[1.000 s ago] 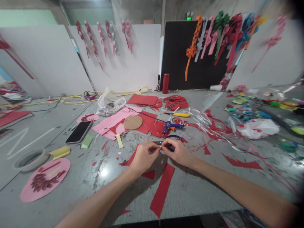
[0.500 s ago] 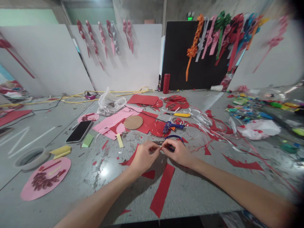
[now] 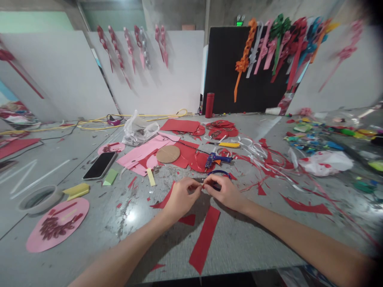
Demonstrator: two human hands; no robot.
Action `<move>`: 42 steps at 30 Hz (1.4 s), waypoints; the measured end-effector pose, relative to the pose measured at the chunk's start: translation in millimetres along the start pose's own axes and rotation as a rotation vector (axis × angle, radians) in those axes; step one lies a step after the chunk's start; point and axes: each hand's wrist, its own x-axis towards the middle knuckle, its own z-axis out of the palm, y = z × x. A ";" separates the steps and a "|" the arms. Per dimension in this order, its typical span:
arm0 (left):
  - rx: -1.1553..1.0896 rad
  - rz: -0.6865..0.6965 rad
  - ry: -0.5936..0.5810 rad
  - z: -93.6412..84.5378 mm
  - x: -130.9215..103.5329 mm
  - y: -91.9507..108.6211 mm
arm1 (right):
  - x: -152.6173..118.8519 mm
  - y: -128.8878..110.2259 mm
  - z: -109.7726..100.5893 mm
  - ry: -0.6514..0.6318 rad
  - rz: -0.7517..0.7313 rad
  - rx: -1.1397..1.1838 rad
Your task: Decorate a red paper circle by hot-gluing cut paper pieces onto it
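Stretching across most of the view, the grey table (image 3: 254, 247) is littered with paper scraps, ribbon and tools. Its far edge is backed by a white panel (image 3: 176, 87) and, farther right, a black panel (image 3: 221, 63), over which an orange ribbon (image 3: 242, 63) and others in green, red, pink and blue are hung. Pink paper (image 3: 136, 156) is spread left of centre, and a white plastic bag (image 3: 136, 135) is crumpled at its far side.

At the middle of the table the left hand (image 3: 184, 194) and the right hand (image 3: 226, 193) are brought together, thumb and forefinger of each pinched. On the near side of them a red paper strip (image 3: 205, 240) is laid flat. At the near left, a pink disc (image 3: 37, 242) is covered in part by dark red loops; beyond it a tape roll (image 3: 56, 196) and a phone (image 3: 99, 166) are set down.

A red bottle (image 3: 210, 105) is stood upright before the black panel. A blue glue gun (image 3: 214, 159) is rested just beyond the right hand, and left of it a cardboard disc (image 3: 168, 154) is placed on red paper. Blue-handled scissors (image 3: 220, 172) are partly hidden behind the hands; a yellow cutter (image 3: 229, 144) is seen farther off. Smallest of all, a tiny piece (image 3: 202, 186) is gripped where the fingertips meet; its shape cannot be made out.
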 end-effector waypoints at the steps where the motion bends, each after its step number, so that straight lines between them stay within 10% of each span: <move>1: 0.000 0.003 -0.004 0.1 0.0 -0.2 | 0.1 0.6 0.4 0.004 -0.002 -0.003; 42: 0.021 0.029 -0.014 -1.0 0.7 -0.5 | 2.6 2.0 -0.8 -0.021 0.024 -0.036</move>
